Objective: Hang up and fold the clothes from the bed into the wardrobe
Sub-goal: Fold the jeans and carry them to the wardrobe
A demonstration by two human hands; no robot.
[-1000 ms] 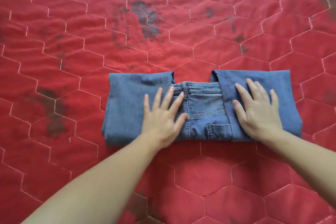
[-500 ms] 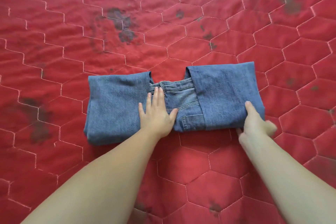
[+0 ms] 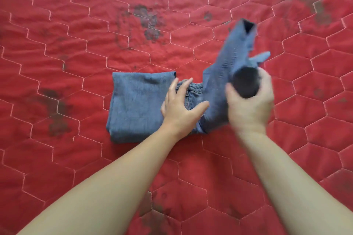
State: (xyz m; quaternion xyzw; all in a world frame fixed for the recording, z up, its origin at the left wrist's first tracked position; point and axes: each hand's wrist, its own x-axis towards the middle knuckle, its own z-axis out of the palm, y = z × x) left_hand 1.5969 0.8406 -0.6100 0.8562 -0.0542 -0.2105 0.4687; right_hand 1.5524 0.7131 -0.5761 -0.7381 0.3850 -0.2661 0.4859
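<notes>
L hand (image 3: 180, 108) flat on jeans (image 3: 137, 105) waistband, R hand (image 3: 250, 105) gripping raised flap w/ fingers closed — bring it straight across, edges aligned.

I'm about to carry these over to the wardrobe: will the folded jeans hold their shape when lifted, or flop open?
Probably floppy: the part of the jeans raised by the right hand bends and splays. The denim looks thick, so likely heavy for its size. The left hand presses the middle flat, suggesting the folds spring open unsupported.
</notes>
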